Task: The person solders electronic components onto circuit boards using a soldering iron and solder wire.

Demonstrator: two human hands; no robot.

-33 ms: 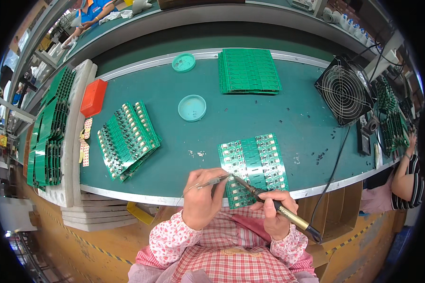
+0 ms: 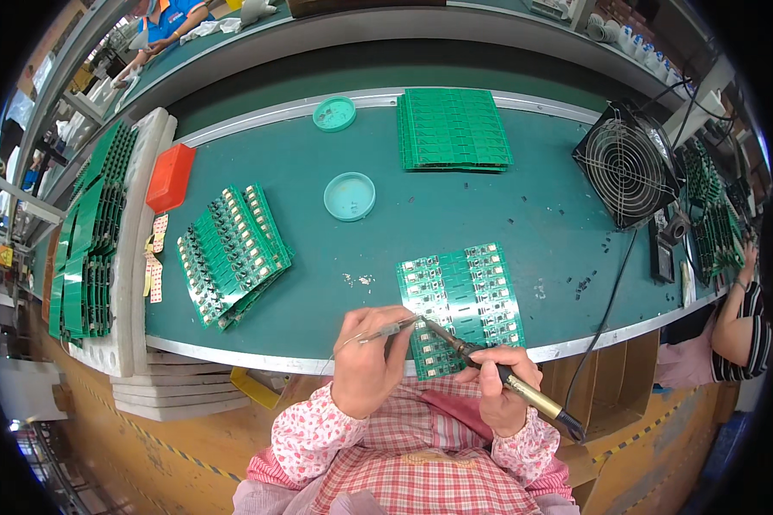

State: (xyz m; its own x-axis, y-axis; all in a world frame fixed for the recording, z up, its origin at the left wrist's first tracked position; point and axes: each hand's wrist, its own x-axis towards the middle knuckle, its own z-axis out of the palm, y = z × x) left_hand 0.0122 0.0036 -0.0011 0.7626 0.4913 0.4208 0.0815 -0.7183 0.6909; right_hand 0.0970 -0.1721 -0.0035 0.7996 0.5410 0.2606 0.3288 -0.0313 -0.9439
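Observation:
My right hand (image 2: 508, 386) is closed round the gold and black handle of a soldering iron (image 2: 532, 396), its tip pointing up and left. Pinched in my left hand (image 2: 368, 356) is a thin solder wire (image 2: 349, 345) that runs through a small clear sleeve. Wire end and iron tip meet over the left column of parts on a green circuit board panel (image 2: 464, 300), which lies flat at the bench's near edge. Whether the tip touches the board cannot be made out.
Populated panels (image 2: 232, 253) lie stacked at left beside a red bin (image 2: 170, 178) and foam racks of boards (image 2: 90, 257). Bare boards (image 2: 453, 129) and two round dishes (image 2: 349, 196) sit farther back. A fan (image 2: 627, 163) stands right, near the iron's cord (image 2: 605, 322) and scattered black parts (image 2: 582, 283).

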